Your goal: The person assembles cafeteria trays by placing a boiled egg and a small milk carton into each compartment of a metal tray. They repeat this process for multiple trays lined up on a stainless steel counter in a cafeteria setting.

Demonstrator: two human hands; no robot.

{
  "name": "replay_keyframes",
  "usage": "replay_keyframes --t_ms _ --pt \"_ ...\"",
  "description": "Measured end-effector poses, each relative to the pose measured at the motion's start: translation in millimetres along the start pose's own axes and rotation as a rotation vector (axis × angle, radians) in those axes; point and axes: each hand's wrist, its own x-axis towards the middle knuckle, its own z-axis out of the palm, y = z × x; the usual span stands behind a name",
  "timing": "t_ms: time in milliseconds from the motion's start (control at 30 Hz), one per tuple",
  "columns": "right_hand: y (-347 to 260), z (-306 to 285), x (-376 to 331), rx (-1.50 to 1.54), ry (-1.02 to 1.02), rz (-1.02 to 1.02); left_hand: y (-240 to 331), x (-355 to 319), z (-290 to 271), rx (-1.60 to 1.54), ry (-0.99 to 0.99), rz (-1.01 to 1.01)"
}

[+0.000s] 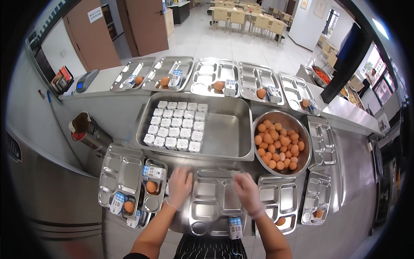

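Observation:
A steel compartment tray (211, 210) lies in front of me, with a blue-and-white milk carton (235, 228) in its lower right compartment. My left hand (179, 188), in a thin clear glove, is beside the tray's upper left edge; its fingers stretch forward, slightly apart, and I see nothing in them. Over the tray's upper right side is my right hand (247, 193), gloved too. Motion smears its fingers, so whether they hold anything is hidden. Brown eggs fill a round steel bowl (307, 151) at the right. Rows of milk cartons (174, 132) stand in a deep steel pan (228, 156).
Several trays (215, 71) line the far counter, each bearing an egg and a carton. Stacked trays (122, 166) with cartons and eggs sit at my left; more trays (317, 196) lie at the right. A card terminal (87, 80) stands on the far left ledge.

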Motion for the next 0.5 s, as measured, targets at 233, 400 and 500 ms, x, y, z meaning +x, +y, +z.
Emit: replay_keyframes --t_ms 233,400,500 --pt "-22.2 101.8 154.0 -0.576 -0.339 -0.287 -27.1 159.8 17.9 0.13 -0.124 0.438" --pt "-24.1 125.1 180.4 -0.726 -0.563 -0.261 -59.2 195.2 45.9 0.243 -0.393 0.452" --pt "-25.8 128.0 184.4 -0.806 -0.552 -0.242 -60.5 206.6 52.2 0.336 -0.425 0.518"
